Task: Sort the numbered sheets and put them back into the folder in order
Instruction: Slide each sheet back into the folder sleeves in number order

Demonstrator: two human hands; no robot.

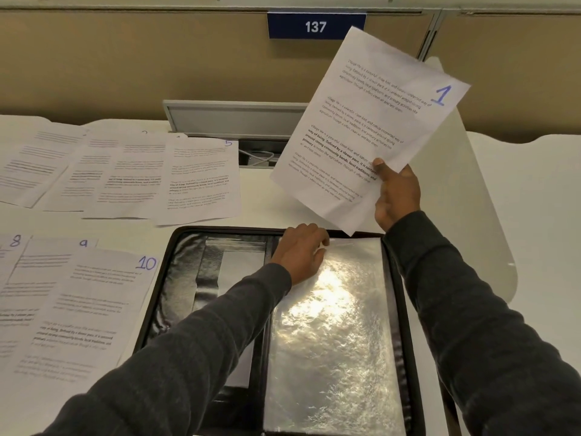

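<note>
Sheet 1 (371, 127) upright, long axis right-leaning

Blue "137" sign (316, 26) on beige partition (125, 64), white cable (256, 155) below grey panel (232, 118).

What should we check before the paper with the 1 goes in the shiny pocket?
1. First page, sheet 1, held in the right hand: ok.
2. The folder lies open: ok.
3. The left hand holds the clear sleeve at its top edge: ok.
4. Sleeve mouth open: cannot tell.
5. Sleeve empty: cannot tell, glare.
6. Sheet lined up with sleeve: not ok, tilted.
</note>
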